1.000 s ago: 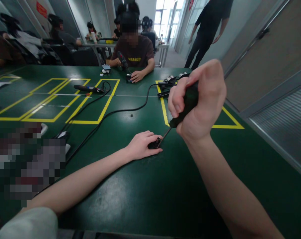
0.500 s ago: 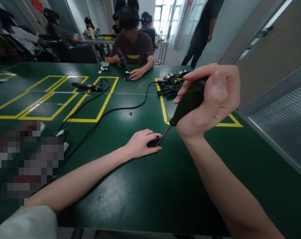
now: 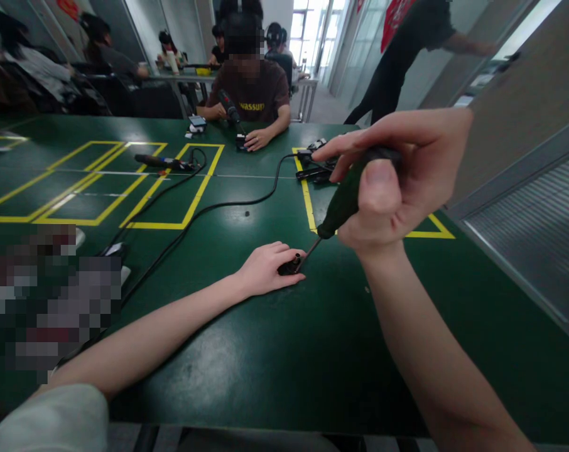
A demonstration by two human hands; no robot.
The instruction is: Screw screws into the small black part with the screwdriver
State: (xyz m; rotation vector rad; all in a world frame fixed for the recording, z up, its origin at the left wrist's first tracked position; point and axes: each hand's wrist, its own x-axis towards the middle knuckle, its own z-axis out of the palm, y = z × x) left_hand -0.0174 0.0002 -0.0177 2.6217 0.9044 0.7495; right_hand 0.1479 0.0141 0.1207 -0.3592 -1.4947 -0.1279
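A bare left hand (image 3: 265, 270) grasps a small black part with a short tube (image 3: 289, 268), holding it between thumb and fingers on the glossy dark green bench (image 3: 218, 364). Above and right of it, the bare right hand (image 3: 397, 185) grips a dark-green-handled screwdriver with a slim metal shaft (image 3: 341, 201), slanting down to the part. Beyond the left hand, a thin black cable (image 3: 237, 204) curves across the bench.
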